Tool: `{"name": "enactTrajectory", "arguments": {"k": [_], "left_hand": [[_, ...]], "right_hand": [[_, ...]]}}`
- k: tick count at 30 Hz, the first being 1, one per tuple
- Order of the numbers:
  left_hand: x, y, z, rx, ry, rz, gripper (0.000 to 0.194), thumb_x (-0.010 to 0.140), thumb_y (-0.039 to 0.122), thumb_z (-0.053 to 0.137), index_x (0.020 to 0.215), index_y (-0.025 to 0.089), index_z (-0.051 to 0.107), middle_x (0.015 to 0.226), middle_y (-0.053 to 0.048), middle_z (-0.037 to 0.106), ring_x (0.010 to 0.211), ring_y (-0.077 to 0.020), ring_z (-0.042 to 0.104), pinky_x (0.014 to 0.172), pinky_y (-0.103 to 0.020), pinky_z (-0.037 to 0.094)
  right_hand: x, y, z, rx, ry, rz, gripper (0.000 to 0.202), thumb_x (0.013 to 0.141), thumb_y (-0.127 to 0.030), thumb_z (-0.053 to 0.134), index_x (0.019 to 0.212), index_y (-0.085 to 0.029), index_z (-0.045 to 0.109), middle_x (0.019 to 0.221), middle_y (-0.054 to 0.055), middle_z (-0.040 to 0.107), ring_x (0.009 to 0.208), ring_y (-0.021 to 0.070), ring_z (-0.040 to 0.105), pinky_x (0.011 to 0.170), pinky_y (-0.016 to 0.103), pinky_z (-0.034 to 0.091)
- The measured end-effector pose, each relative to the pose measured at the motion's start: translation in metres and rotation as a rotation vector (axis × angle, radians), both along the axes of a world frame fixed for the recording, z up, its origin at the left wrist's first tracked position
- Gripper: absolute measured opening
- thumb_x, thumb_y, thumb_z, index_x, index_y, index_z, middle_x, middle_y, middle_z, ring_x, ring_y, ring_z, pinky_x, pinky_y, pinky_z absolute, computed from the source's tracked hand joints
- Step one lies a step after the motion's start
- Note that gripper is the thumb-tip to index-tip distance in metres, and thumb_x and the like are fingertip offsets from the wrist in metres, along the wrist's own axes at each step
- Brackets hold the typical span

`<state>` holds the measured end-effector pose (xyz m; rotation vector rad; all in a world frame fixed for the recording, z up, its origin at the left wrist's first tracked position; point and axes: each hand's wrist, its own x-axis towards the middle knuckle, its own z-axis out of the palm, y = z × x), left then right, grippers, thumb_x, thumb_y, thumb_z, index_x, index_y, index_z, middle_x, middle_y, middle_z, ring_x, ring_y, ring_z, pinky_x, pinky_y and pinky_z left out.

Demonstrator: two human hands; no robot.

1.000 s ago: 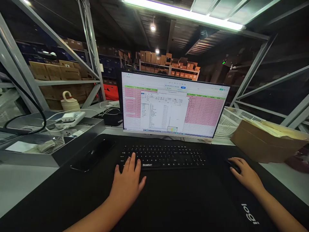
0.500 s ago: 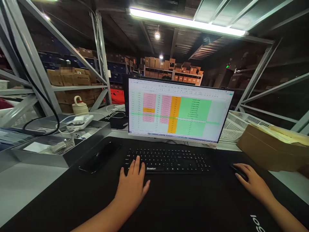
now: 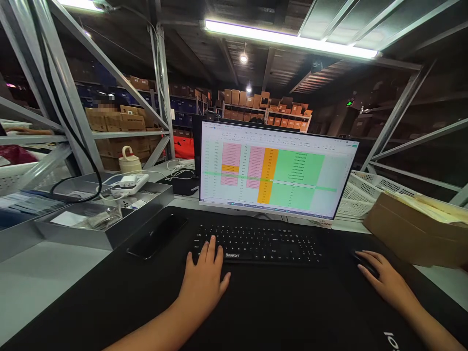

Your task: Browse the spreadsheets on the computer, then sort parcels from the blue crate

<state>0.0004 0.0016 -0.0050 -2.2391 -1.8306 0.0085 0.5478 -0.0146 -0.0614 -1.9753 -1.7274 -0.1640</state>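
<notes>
My left hand [image 3: 204, 273] rests on the left end of a black keyboard [image 3: 270, 246], its fingers spread over the keys and the thumb held out to the side. On the right, my right hand [image 3: 389, 282] is curved over a black computer mouse [image 3: 366, 264], which its fingers partly cover. Both lie on a large black desk mat [image 3: 278, 307]. Behind the keyboard a monitor [image 3: 234, 190] shows a spreadsheet with pink, orange and green columns; its text is too small to read.
A dark phone [image 3: 157, 237] lies left of the keyboard. Further left, a grey open box [image 3: 109, 236] holds a power strip [image 3: 131, 184] and small packets. Behind it stands a cream bottle [image 3: 129, 162]. A cardboard box [image 3: 413, 231] and white baskets [image 3: 353, 200] flank the monitor's right side.
The whole view has swung slightly left, so things sit a little further right in the picture. Both hands keep their places on the keyboard and mouse.
</notes>
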Motion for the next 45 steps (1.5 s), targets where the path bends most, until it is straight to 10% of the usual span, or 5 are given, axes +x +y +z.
{"name": "enactTrajectory", "arguments": {"k": [45], "left_hand": [[-0.002,0.000,-0.007,0.097,-0.061,-0.036,0.059,0.094,0.039,0.043,0.146,0.012,0.044,0.162,-0.023,0.020,0.146,-0.0362,0.033,0.114,-0.064,0.030]], "right_hand": [[0.002,-0.008,0.004,-0.029,-0.043,0.020,0.048,0.090,-0.058,0.043,0.127,-0.033,0.058,0.133,0.006,0.056,0.120,0.0267,0.060,0.094,0.041,0.054]]}}
